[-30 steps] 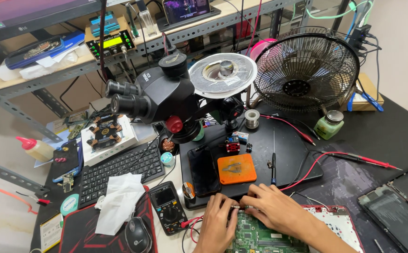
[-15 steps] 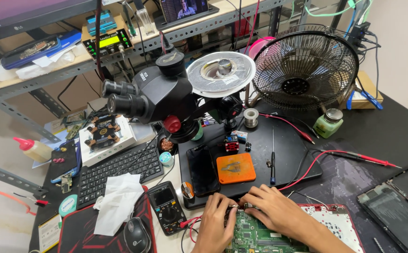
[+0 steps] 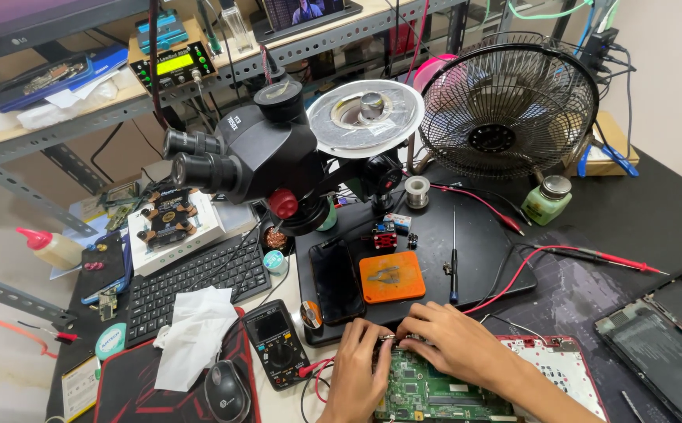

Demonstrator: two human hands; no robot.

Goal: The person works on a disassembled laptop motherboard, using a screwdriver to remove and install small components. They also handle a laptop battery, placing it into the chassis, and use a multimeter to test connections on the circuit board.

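A green circuit board (image 3: 427,392) lies at the bottom middle of the bench, partly over a red and white laptop part (image 3: 560,368). My left hand (image 3: 360,368) rests on the board's left top edge, fingers curled onto it. My right hand (image 3: 450,341) lies across the board's top edge, fingertips pressed near the left hand. Both hands pinch at one small spot on the board's upper edge; what sits between the fingers is hidden. Just beyond them lies the black microscope base plate (image 3: 474,251) with an orange pad (image 3: 392,276) and a dark phone (image 3: 335,280).
A black stereo microscope (image 3: 262,153) stands over the plate. A desk fan (image 3: 509,102) is at the back right. A multimeter (image 3: 276,343), keyboard (image 3: 200,283), mouse (image 3: 227,389), white tissue (image 3: 196,333), screwdriver (image 3: 453,266), red probe leads (image 3: 584,252) and an opened tablet (image 3: 666,337) surround the hands.
Both hands stay on the board's top edge with only small finger shifts. The view has drifted slightly.
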